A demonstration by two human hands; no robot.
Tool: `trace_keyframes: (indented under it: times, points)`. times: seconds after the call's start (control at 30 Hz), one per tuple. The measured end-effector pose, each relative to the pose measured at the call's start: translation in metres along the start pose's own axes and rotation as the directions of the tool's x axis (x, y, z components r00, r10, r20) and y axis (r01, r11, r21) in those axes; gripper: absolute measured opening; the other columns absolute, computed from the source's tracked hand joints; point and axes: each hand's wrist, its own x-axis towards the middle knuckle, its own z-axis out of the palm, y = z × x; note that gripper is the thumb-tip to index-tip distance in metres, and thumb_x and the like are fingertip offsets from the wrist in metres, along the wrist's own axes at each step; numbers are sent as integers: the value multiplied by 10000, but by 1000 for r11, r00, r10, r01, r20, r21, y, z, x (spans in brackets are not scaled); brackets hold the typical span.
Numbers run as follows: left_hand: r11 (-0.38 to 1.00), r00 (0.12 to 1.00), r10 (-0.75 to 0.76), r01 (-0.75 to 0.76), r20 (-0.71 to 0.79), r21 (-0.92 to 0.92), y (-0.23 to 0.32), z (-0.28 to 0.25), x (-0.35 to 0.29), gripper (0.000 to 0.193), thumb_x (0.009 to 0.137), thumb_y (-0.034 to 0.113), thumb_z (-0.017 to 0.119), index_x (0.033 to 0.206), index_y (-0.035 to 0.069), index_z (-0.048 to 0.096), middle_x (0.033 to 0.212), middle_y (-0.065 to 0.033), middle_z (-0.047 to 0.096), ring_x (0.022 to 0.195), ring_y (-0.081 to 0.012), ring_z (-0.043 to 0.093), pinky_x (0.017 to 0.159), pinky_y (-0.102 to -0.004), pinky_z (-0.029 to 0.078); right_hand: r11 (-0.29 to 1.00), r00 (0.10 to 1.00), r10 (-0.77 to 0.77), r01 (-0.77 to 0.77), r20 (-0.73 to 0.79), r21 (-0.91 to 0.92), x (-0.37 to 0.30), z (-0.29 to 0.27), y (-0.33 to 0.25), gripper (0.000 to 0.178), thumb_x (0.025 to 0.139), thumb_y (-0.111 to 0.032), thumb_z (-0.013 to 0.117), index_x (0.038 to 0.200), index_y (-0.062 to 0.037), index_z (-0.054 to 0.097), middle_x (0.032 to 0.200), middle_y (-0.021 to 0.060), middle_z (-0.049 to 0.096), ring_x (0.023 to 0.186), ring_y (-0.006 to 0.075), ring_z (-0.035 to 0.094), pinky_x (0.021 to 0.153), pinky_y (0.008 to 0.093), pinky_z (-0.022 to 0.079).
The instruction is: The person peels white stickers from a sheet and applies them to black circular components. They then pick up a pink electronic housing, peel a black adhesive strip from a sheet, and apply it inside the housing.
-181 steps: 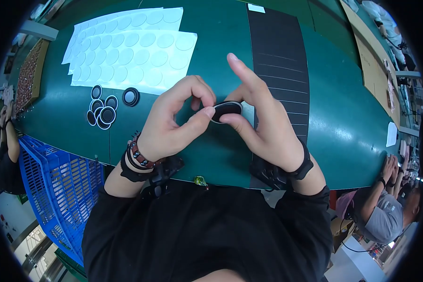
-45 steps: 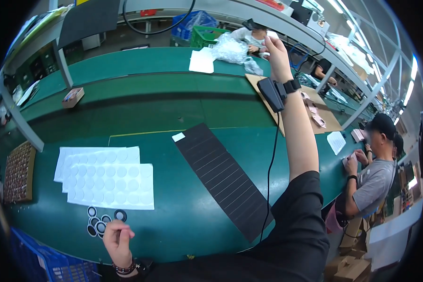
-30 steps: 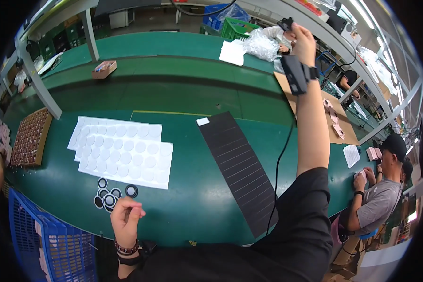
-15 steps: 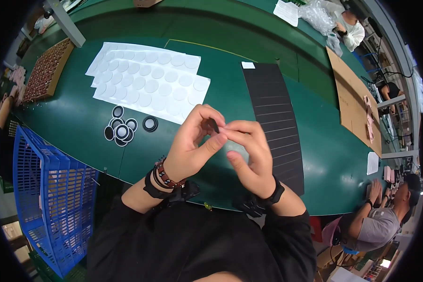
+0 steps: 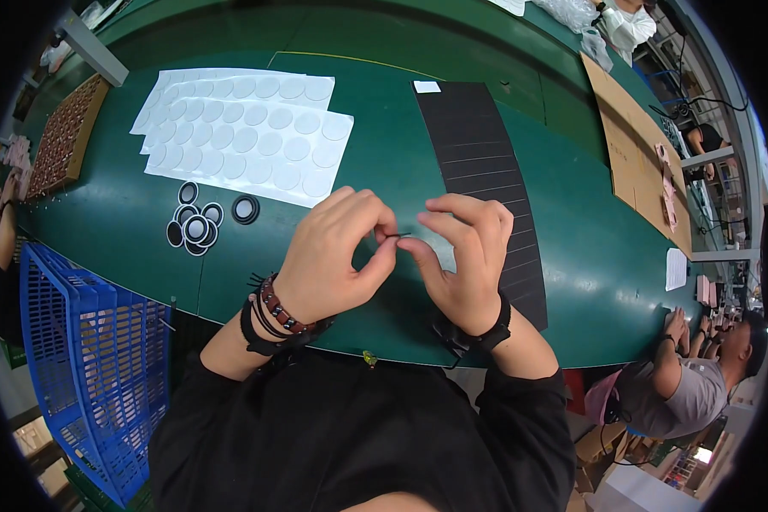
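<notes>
1. Head view, looking down: my left hand (image 5: 333, 256) and right hand (image 5: 462, 256) meet over the near edge of the green counter (image 5: 589, 256), thumbs and forefingers pinched from both sides on a thin dark strip (image 5: 398, 235), which shows only as a sliver between the fingertips. I cannot tell its full shape.

2. Just behind my right hand lies a long black sheet (image 5: 478, 162), matte and scored crosswise into narrow bands, with a small white tab at its far end.

3. To the left, two overlapping white sheets (image 5: 247, 141) carry rows of pale round discs, smooth and slightly glossy. Near their front edge sits a cluster of black rings (image 5: 194, 229) with light centres, and one more ring (image 5: 246, 209) just beside it.

4. A blue plastic crate (image 5: 85, 358) with a lattice wall stands below the counter on my left; a flat brown cardboard sheet (image 5: 631, 145) lies along the far right.

5. My reading of the risk: the strip looks thin and limp, so an uneven pull could twist or tear it, or fold it onto itself; held this near the counter's edge, a loosened pinch could drop it to the floor.

6. Another person's hand (image 5: 670, 328) rests at the counter's right end, well apart.
</notes>
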Motion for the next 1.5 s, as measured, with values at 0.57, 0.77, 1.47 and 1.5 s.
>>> trace_keyframes:
  times: [0.57, 0.77, 1.47, 1.5]
  points:
    - [914, 860, 198, -335, 470, 229, -28, 128, -7, 436, 762, 246, 716, 1178, 185, 597, 1377, -117, 475, 1259, -314, 455, 948, -467, 411, 982, 999, 11, -5, -31, 189, -12, -29, 7, 583, 843, -321, 688, 1310, -73, 441, 1235, 193, 444, 1174, 338, 455, 967, 460, 388]
    - [839, 777, 148, -426, 612, 339, -41, 122, -10, 354, 779, 268, 676, 1123, 203, 627, 1356, -106, 493, 1273, -301, 447, 977, -479, 395, 979, 878, -25, -76, 478, 190, -5, -75, -8, 749, 688, -158, 778, 1343, -53, 429, 1248, 196, 466, 1116, 356, 478, 925, 452, 404]
    - [571, 1000, 20, -20, 10, 821, -147, -114, 273, 203, 884, 264, 544, 909, 148, 708, 840, -117, 695, 826, -319, 668, 736, -422, 536, 722, 794, 560, -608, 238, 330, -69, -18, 116, 677, 858, -68, 629, 1436, -17, 281, 1090, 139, 582, 979, 240, 582, 878, 358, 464]
    - [485, 996, -80, 66, -31, 872, -188, -112, 305, 230, 902, 272, 504, 954, 167, 702, 913, -113, 691, 873, -325, 660, 766, -423, 533, 687, 794, 602, -568, 82, 453, -71, -11, 131, 632, 885, -56, 597, 1432, -20, 283, 1035, 122, 588, 917, 203, 590, 838, 327, 480]
